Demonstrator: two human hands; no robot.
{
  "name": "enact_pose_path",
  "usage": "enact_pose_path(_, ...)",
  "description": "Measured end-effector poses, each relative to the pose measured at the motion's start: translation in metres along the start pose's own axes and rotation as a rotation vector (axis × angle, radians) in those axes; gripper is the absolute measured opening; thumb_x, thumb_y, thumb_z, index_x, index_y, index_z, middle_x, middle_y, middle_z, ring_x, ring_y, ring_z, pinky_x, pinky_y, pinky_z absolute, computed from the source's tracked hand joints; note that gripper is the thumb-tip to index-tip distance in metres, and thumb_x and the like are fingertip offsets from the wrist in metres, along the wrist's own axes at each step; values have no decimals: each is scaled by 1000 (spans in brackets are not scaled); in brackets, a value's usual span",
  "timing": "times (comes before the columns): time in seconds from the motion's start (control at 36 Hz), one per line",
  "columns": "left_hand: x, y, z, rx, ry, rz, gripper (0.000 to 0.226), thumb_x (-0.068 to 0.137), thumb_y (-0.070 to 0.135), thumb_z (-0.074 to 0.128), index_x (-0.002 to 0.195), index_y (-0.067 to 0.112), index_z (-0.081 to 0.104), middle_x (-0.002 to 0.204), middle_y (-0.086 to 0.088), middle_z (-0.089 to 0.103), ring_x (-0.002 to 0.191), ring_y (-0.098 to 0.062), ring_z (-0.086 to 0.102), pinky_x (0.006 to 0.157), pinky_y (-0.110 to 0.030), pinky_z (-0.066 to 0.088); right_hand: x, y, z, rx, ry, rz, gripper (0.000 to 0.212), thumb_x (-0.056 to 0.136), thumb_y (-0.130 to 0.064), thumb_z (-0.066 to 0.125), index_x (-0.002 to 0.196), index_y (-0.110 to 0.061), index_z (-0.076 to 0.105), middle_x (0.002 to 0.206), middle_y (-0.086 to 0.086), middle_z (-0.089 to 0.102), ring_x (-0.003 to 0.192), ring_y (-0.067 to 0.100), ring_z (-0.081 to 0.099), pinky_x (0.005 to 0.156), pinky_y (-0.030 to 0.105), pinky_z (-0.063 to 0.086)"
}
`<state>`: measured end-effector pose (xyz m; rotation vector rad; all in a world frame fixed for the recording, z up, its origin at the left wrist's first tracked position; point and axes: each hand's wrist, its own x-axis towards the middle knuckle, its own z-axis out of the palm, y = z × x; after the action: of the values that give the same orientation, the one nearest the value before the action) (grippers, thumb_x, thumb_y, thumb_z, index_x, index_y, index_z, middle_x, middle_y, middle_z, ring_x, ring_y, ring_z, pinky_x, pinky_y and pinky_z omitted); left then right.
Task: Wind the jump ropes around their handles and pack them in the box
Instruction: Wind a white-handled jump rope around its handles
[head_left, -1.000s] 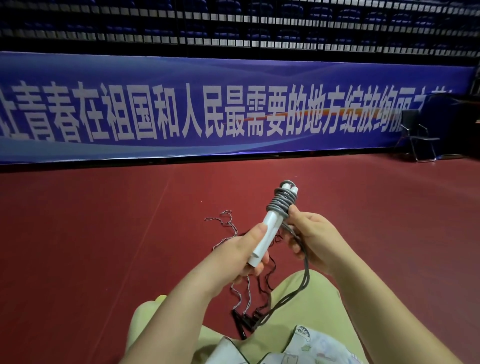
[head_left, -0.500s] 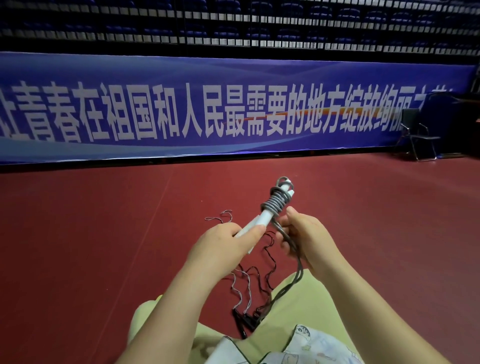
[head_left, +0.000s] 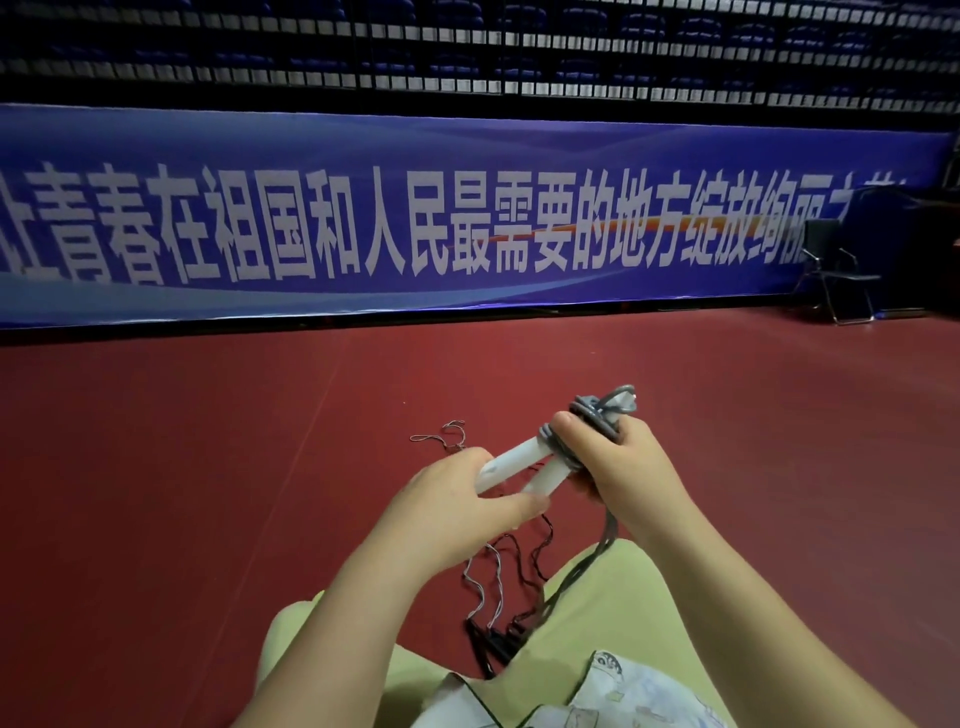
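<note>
Dim, even indoor light from above; the red floor shows only faint shadows and no glare. Wide-angle bending curves the banner toward the edges. The dark stands look soft and noisy

floor: dark red | on it: thin tangled ropes; black handles; folding chair far right
</note>
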<state>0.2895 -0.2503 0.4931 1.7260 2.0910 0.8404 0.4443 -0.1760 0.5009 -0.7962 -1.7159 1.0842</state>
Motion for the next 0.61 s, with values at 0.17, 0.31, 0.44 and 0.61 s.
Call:
enact_pose_path(0.17, -2, -6, -9, -759, -474, 9, 77, 72, 82, 41, 90, 13, 68, 83, -5, 65, 83, -24, 61, 83, -41, 53, -4, -5, -6, 95, -73, 2, 29, 83, -30, 61, 69, -10, 45, 57, 2, 35, 50, 13, 31, 44, 21, 28)
enact_pose_path(0.31, -7, -2, 4, -1056, -797, 48, 78, 75, 76, 31, 105, 15, 70, 74, -7, 65, 67, -25, 55, 63, -30, 49, -5, -11, -4, 162, -205, -31, 47, 56, -46, 56, 74, -4, 47, 53, -4, 35, 44, 7, 30, 41, 19, 28)
enact_pose_path(0.44, -8, 3, 6, -1108, -704, 1, 65, 87, 68, 32, 103, 14, 65, 64, -4, 55, 50, -15, 34, 55, -25, 35, 0, -10, -5, 117, -286, -3, 35, 71, -47, 59, 65, -14, 48, 54, -1, 36, 45, 13, 29, 44, 22, 24)
enact_pose_path(0.61, -8, 10, 8, -839, -425, -147, 61, 92, 65, 28, 91, 15, 63, 66, -2, 58, 47, -13, 38, 56, -25, 40, 6, -2, -4, -123, -283, 138, 51, 96, -50, 42, 63, -12, 43, 52, 6, 34, 43, 18, 26, 45, 28, 20)
